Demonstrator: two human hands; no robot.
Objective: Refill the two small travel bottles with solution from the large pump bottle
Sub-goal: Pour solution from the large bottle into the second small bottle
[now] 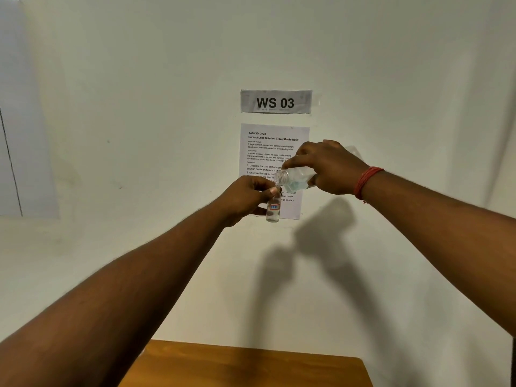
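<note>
My left hand (247, 198) grips a small clear travel bottle (273, 212) upright in front of the wall, with clear liquid in it and a red and blue label. My right hand (326, 169) holds the large clear bottle (293, 177) tilted on its side. That bottle's open threaded neck points left and down, just above the small bottle's mouth. The large bottle has no cap or pump on it. My left thumb hides the small bottle's mouth. Both hands are raised well above the table. Only one travel bottle is in view.
A wooden table (251, 367) shows at the bottom edge. On the white wall hang a "WS 03" sign (276, 101) and a printed task sheet (268, 152) behind my hands. A red thread band (367, 181) circles my right wrist.
</note>
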